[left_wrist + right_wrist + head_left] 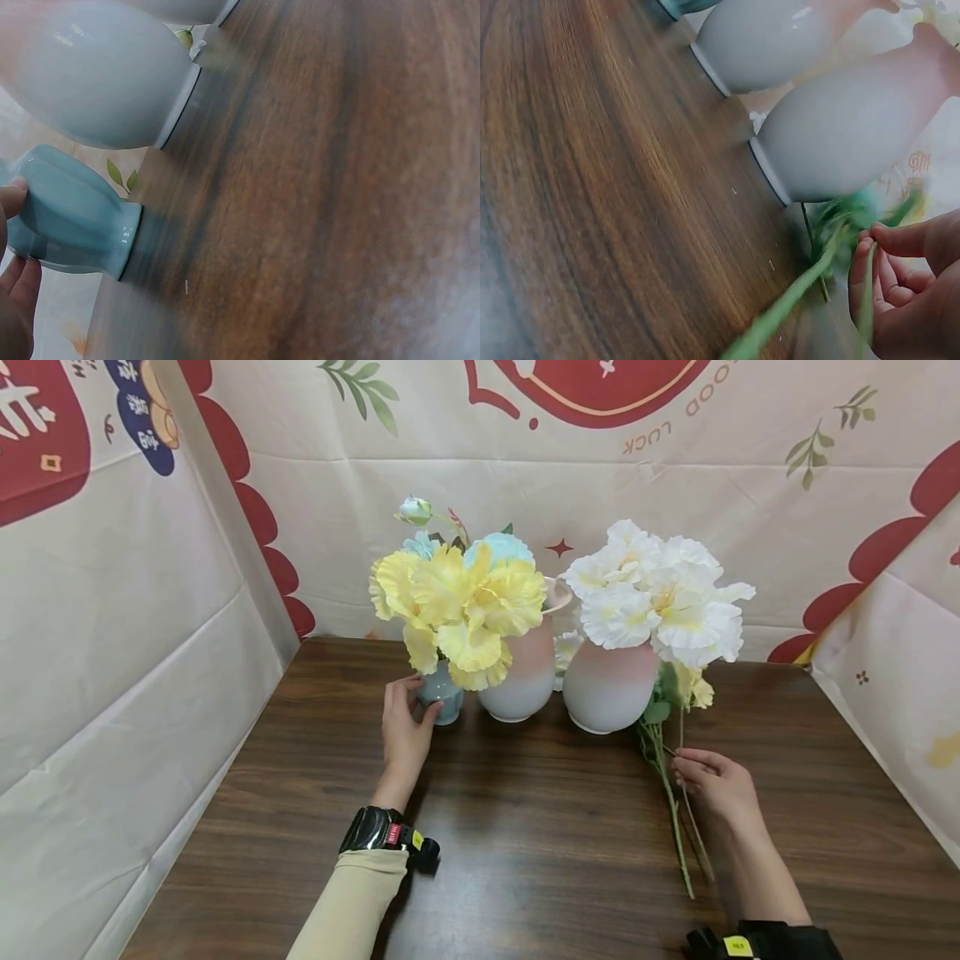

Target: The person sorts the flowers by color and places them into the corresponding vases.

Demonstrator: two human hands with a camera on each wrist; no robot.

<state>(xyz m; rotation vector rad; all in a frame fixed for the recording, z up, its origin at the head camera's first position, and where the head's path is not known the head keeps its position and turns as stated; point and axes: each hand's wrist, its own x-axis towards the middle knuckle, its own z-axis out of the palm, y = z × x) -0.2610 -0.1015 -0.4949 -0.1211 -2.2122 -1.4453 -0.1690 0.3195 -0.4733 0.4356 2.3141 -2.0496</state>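
Note:
My left hand (pixel 405 727) grips a small blue vase (pixel 444 697), thumb on the near side and fingers around the far side. The vase stands upright on the table, with large yellow flowers (pixel 468 610) above it that overlap light blue blooms (pixel 498 548). In the left wrist view the base of the blue vase (pixel 124 240) meets the wood. On the right, my right hand (pixel 720 789) pinches a thin stem (pixel 867 292) between thumb and fingertips. Beside it a thicker green stem (pixel 787 300) slants toward the near side, with leaves (pixel 657 706) and a pale yellow flower (pixel 697 687) at the far end.
Two pink-and-white vases stand mid-table: a left one (pixel 517 685) and a right one (pixel 609 689) topped by white flowers (pixel 667 593). Another white bloom (pixel 566 652) shows between them. A printed cloth (pixel 480 443) hangs behind the dark wooden table (pixel 540 860).

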